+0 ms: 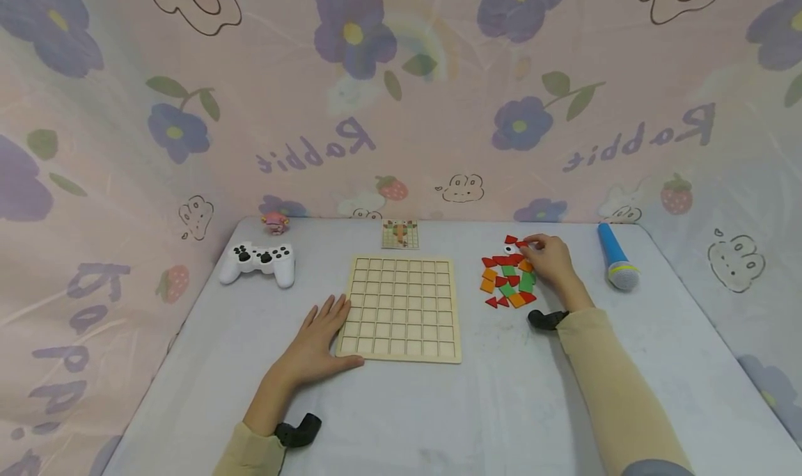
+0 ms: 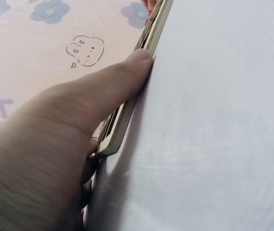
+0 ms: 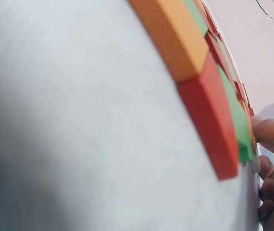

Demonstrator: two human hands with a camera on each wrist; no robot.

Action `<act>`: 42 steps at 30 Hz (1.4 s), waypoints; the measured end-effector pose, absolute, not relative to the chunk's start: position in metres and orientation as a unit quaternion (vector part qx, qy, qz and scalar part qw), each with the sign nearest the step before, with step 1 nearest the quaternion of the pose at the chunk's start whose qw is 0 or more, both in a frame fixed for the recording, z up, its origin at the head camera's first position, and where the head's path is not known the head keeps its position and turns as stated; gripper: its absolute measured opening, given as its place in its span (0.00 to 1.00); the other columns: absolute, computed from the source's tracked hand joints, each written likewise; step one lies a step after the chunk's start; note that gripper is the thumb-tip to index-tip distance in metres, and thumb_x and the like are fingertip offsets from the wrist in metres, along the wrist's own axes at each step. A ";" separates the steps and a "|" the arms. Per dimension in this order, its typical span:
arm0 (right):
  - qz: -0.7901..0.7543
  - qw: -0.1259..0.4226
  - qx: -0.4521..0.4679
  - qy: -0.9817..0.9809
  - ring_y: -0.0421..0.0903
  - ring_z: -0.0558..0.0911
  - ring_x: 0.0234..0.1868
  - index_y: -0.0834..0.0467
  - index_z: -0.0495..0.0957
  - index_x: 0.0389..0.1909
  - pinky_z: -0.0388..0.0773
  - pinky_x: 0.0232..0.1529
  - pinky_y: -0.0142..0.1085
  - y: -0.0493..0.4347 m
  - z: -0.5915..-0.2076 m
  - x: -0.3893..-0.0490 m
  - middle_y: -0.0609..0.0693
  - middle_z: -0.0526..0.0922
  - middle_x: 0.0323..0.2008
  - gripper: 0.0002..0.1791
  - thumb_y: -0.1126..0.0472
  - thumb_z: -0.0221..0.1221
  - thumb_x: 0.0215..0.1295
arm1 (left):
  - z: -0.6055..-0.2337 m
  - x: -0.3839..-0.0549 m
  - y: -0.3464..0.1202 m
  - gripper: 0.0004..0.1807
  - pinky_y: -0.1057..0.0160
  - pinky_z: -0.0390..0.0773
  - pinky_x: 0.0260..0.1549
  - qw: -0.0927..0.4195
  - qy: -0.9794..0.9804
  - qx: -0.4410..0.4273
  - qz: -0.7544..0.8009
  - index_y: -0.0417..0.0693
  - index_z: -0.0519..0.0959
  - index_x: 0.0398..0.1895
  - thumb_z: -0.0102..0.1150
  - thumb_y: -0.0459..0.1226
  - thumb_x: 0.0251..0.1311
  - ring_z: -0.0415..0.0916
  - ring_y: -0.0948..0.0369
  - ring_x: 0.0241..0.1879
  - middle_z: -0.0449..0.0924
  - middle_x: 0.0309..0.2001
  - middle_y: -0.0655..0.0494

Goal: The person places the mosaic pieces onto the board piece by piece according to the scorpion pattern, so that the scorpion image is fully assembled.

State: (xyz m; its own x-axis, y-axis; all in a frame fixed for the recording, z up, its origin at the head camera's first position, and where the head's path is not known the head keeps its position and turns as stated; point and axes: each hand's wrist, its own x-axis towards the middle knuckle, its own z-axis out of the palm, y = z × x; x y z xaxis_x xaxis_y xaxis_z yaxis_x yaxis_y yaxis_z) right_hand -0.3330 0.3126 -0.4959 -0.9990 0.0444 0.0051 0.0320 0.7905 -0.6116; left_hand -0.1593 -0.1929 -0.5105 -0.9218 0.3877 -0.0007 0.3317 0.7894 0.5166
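Observation:
A square wooden grid board (image 1: pixel 401 357) lies in the middle of the table. My left hand (image 1: pixel 316 344) rests at its left side, fingers spread along that edge and thumb at the near corner; in the left wrist view the thumb (image 2: pixel 112 86) presses on the board's side (image 2: pixel 120 130). Right of the board lies a group of flat red, orange and green pieces (image 1: pixel 514 300). At their far right side my right hand (image 1: pixel 554 260) pinches a small red piece (image 1: pixel 521 243) between thumb and index finger. Its other fingers curl in the right wrist view.
A small patterned card (image 1: pixel 400 234) stands behind the board. On the left are a white game controller (image 1: pixel 258 262) and a pink figurine (image 1: pixel 275 223). A blue toy microphone (image 1: pixel 617 257) lies at the right. Printed fabric (image 1: pixel 413 114) hangs behind the table.

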 end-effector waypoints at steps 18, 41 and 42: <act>0.376 0.010 0.096 -0.922 0.57 0.79 0.48 0.66 0.79 0.65 0.80 0.48 0.43 0.253 -0.466 -0.300 0.65 0.85 0.52 0.22 0.55 0.59 0.80 | -0.511 -0.162 -0.195 0.64 0.38 0.39 0.82 0.049 0.944 0.189 0.264 0.38 0.52 0.85 0.72 0.65 0.57 0.39 0.44 0.86 0.46 0.86 0.45; 0.370 0.012 0.184 -0.911 0.54 0.79 0.50 0.61 0.83 0.60 0.80 0.54 0.49 0.171 -0.492 -0.275 0.56 0.85 0.50 0.17 0.61 0.65 0.75 | -0.511 -0.160 -0.193 0.65 0.39 0.37 0.82 0.066 0.943 0.188 0.265 0.40 0.50 0.85 0.72 0.65 0.56 0.36 0.46 0.86 0.44 0.86 0.47; 0.371 0.017 0.189 -0.909 0.54 0.79 0.50 0.62 0.83 0.60 0.80 0.54 0.49 0.170 -0.494 -0.275 0.56 0.85 0.50 0.16 0.61 0.64 0.75 | -0.511 -0.160 -0.193 0.65 0.39 0.37 0.82 0.067 0.944 0.188 0.264 0.40 0.50 0.85 0.72 0.65 0.56 0.36 0.46 0.86 0.44 0.86 0.47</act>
State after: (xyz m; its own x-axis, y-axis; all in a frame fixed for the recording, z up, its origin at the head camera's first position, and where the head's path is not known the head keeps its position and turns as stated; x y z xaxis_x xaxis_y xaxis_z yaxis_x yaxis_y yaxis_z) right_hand -0.2752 0.1704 -0.4935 -0.9277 -0.3313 0.1721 -0.3571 0.6528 -0.6681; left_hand -0.1598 -0.1928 -0.5109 -0.9206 0.3896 -0.0263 0.3193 0.7899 0.5236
